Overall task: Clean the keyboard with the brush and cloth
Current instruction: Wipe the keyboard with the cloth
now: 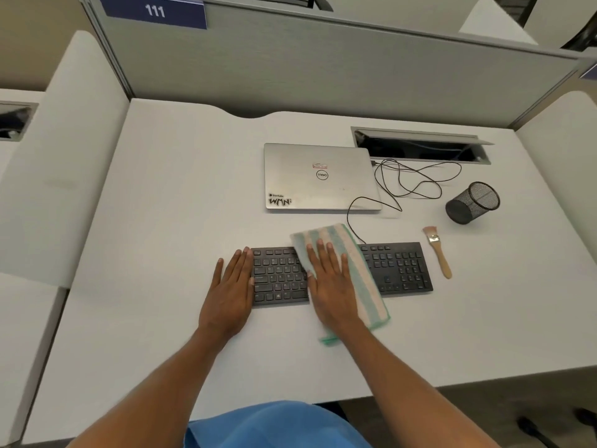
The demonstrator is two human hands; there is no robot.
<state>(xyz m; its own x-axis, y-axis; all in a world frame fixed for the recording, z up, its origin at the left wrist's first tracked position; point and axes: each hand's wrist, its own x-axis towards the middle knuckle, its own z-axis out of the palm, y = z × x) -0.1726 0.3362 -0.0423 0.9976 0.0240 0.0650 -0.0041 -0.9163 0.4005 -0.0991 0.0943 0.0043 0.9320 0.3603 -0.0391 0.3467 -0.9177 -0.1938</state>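
Observation:
A black keyboard [397,266] lies across the middle of the white desk [168,221]. A green and white striped cloth [361,279] is spread over the keyboard's middle. My right hand [329,279] lies flat on the cloth with straight fingers and presses it onto the keys. My left hand [231,289] rests flat at the keyboard's left end, fingers straight, thumb on the keys. A small brush [438,252] with a wooden handle and pale bristles lies on the desk just right of the keyboard, untouched.
A closed silver laptop [319,176] sits behind the keyboard. A black cable [407,179] loops from it toward an open cable hatch [420,145]. A black mesh pen cup [473,202] lies tipped over at the right. A grey partition [290,66] bounds the back.

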